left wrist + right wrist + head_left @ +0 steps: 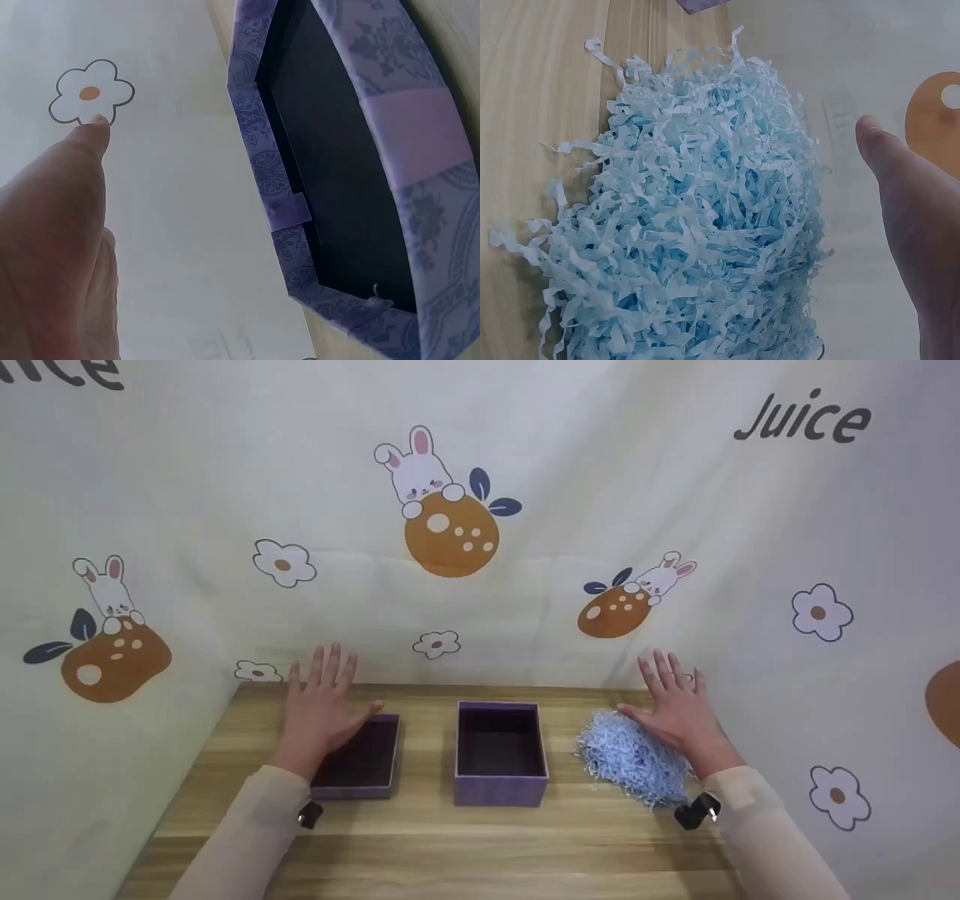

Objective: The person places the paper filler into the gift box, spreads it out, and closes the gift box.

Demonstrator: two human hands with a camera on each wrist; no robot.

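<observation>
My left hand (322,712), fingers spread and straight, is over the left part of a shallow purple box lid (360,793) that lies hollow side up. The lid (431,142) shows a patterned rim with a lighter band and a dark inside in the left wrist view. With fingers likewise spread, my right hand (679,712) is above a heap of light blue shredded paper (630,757). Crinkled strips of the paper (690,202) fill much of the right wrist view. Neither hand holds anything. Between the hands stands a deep purple box (500,791), its top uncovered and its inside dark.
All three things rest on a wooden table (450,847). A pale cloth (540,607) printed with rabbits, oranges and flowers hangs behind the table and along both sides. Small black cameras (310,814) are strapped at the wrists.
</observation>
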